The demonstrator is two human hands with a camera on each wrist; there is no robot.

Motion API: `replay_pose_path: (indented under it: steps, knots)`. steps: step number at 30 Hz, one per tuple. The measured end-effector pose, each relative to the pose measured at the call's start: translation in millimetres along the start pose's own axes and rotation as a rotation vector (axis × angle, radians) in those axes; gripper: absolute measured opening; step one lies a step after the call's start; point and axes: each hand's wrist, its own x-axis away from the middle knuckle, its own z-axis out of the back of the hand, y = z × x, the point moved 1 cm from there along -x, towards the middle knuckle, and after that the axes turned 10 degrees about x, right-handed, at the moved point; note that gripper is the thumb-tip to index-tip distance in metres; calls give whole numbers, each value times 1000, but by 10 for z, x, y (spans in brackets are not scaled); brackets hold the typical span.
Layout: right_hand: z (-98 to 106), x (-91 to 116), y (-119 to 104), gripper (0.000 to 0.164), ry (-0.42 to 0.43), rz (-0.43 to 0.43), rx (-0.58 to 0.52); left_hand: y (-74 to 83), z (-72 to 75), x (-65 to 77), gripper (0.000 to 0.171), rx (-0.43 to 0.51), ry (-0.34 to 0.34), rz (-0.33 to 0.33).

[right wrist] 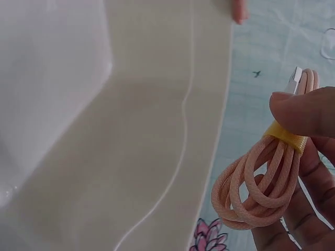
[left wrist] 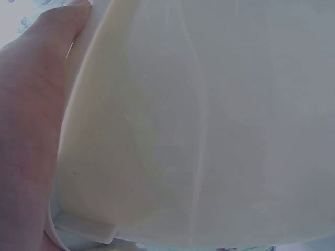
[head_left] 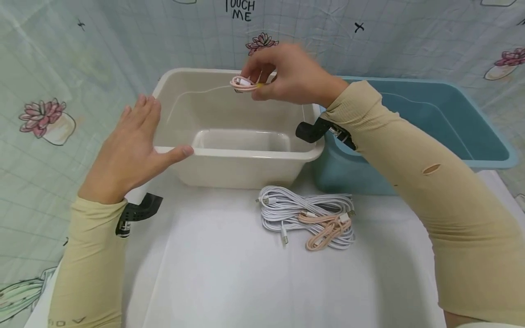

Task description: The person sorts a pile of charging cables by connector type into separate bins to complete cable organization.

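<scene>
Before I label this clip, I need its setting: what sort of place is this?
Probably an indoor tabletop workspace: a white table bearing a cream tub, a blue tub and coiled cables, with a plant-print sheet behind.

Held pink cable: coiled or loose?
Coiled: the pink cable is gathered in loops, with a yellow band around it, pinched by the right hand.

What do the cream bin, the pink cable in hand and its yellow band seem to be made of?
Cream bin: probably moulded plastic, smooth and slightly glossy, with soft highlights.
Pink cable: apparently a matte braided fabric sleeve, judging by its fine weave; the core is hidden.
Yellow band: perhaps textured fabric or plastic; its look leaves that open.
</scene>
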Motion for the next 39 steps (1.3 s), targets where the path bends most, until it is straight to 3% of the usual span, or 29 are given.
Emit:
replay_pose_path:
  steps: [16, 28, 39]
  knots:
    - [-198, -187, 41, 31, -98, 7, -46, 18, -7, 59, 112, 8, 6, 13]
    - [-346, -170, 44, 28, -164, 20, -95, 45, 50, 87, 111, 0, 10, 14]
    - [-368, -131, 75, 29, -165, 43, -53, 55, 77, 85, 110, 6, 5, 2]
